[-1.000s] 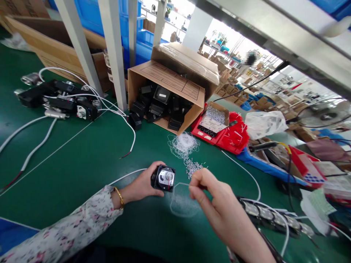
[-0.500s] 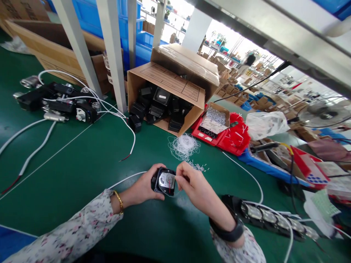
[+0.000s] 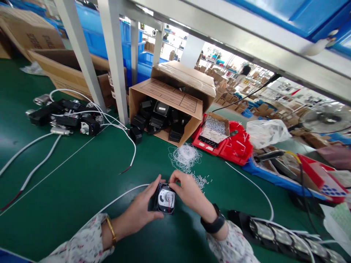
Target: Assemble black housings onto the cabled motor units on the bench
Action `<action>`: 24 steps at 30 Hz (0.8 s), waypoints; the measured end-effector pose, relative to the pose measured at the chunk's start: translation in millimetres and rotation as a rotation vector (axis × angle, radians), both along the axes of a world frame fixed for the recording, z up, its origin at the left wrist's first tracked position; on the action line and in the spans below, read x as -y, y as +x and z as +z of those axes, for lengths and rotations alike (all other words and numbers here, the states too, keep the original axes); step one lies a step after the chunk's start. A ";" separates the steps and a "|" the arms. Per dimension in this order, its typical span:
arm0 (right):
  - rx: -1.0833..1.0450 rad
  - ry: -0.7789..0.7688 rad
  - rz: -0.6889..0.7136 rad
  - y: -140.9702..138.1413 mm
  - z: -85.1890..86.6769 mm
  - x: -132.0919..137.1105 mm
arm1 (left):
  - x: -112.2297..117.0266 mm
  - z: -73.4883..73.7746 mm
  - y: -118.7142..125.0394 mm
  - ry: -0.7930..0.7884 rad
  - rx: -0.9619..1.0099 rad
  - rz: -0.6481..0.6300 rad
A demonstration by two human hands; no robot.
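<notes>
i've got the black housing (image 3: pixel 165 199) a bit off center toward 6 o'clock in my view, pale plate facing up at me. l hand (image 3: pixel 139 211) brackets its 9 o'clock side, thumb at 7, fingers at 11; r hand (image 3: pixel 185 189) has thumb + index pinched together at the 1 o'clock corner, can't tell what's betw them. vs 1 sec ago: clear ring hung free from r fingertips beside the housing; now i can't make it out apart from it. l fingers look straighter too. my read: work's gone from bringing the ring over to handling it at the rim, seated or not unclear. clear loops (image 3: pixel 187 155) at 1, loose pins (image 3: pixel 201 180) at 2, carton (image 3: pixel 170 95) at 12.
</notes>
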State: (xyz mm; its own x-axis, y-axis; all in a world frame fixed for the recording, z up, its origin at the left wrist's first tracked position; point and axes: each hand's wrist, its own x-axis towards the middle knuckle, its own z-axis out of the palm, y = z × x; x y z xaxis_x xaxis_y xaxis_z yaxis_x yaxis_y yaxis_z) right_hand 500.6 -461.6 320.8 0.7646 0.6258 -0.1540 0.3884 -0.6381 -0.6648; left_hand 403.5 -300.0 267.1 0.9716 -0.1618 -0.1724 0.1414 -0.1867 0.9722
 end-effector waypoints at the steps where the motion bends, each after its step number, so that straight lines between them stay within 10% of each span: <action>1: 0.002 -0.001 0.008 -0.7 2.3 -1.6 | 0.5 -0.7 -0.5 -0.023 -0.003 0.008; 24: 0.197 -0.401 0.161 5.0 23.0 -34.2 | 3.6 -12.9 -3.2 -0.164 0.002 0.109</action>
State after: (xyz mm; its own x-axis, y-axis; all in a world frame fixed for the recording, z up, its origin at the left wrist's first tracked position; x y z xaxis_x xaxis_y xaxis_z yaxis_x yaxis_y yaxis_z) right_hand 505.5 -427.4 343.7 0.7015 0.6598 -0.2696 0.5977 -0.7506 -0.2816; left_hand 400.3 -303.6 254.3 0.9852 -0.0811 -0.1507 0.1504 -0.0099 0.9886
